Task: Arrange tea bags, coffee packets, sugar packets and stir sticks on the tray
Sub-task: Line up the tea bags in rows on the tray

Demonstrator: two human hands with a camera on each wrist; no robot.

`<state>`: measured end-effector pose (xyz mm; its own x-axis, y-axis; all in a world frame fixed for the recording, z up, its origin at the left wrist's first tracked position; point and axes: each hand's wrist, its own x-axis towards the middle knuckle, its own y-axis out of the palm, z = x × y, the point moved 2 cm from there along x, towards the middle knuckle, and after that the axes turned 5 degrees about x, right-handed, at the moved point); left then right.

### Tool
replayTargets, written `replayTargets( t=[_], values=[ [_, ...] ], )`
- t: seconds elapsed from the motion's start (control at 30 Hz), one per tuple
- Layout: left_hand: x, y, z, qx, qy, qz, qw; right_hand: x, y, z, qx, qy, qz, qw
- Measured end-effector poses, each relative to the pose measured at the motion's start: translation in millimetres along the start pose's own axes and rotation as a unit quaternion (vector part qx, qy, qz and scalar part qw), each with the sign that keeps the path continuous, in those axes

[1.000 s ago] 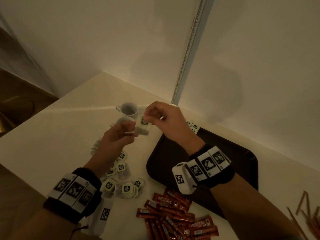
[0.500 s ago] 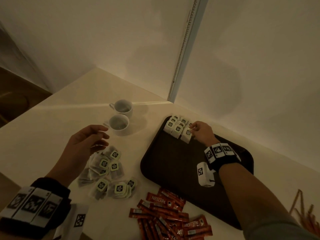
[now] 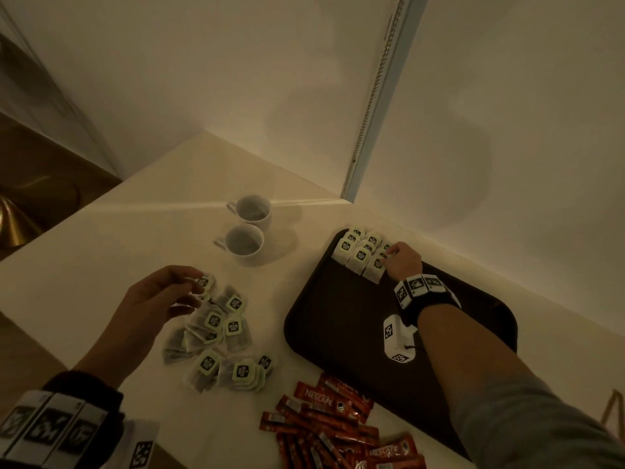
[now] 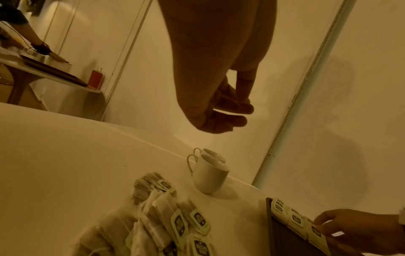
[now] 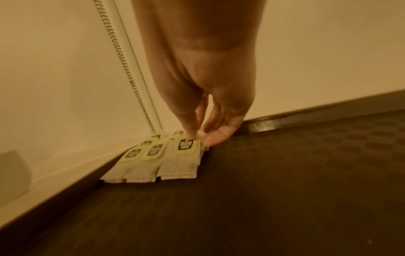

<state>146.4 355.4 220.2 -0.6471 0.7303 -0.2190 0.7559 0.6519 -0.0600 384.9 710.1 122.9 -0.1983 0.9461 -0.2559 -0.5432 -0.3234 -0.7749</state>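
A person's right hand (image 3: 404,264) presses its fingertips (image 5: 190,136) onto the green-and-black paper tag of the nearest tea bag (image 5: 179,161) in a tidy block of tea bags (image 3: 360,255) packed into the upper-left corner of a dark, textured plastic tray (image 3: 338,333) with rounded corners; whether the thumb pinches that tag cannot be told. The flat, rectangular gauze bags lie in overlapping rows, long axes running from the tray's corner toward its middle, tags at the corner end. At centre left of the head view, the left hand (image 3: 159,301) hovers, fingers loosely curled and holding nothing, over a loose heap of tea bags (image 3: 216,333) pointing every way on the smooth cream table (image 3: 101,248). Glossy red coffee packets (image 3: 331,431) are strewn at the bottom centre, just off the tray's lower edge. Two white ceramic cups (image 3: 248,228) stand touching above the heap. Plain pale walls meet behind the table, with a beaded metal chain (image 3: 372,96) hanging along a white strip.
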Motion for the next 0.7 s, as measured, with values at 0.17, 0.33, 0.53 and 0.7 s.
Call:
replayTargets(
  t=[0.17, 0.33, 0.53, 0.7],
  values=[
    [-0.4, -0.8, -0.8, 0.027, -0.011, 0.011, 1.000, -32.3, 3.2, 39.0, 0.051, -0.106, -0.006, 0.993],
    [-2.2, -0.7, 4.1, 0.061, -0.032, 0.024, 0.997, -140.9, 44.6, 96.1, 0.007, -0.308, 0.258, 0.916],
    [-10.5, -9.2, 23.8, 0.107, -0.076, 0.039, 0.991, -243.1, 138.2, 78.8, -0.254, -0.322, 0.336, 0.848],
    [-21.9, -19.4, 36.1, 0.118, -0.092, 0.034, 0.988, -256.6, 152.2, 61.9, -0.286, -0.292, 0.259, 0.875]
  ],
)
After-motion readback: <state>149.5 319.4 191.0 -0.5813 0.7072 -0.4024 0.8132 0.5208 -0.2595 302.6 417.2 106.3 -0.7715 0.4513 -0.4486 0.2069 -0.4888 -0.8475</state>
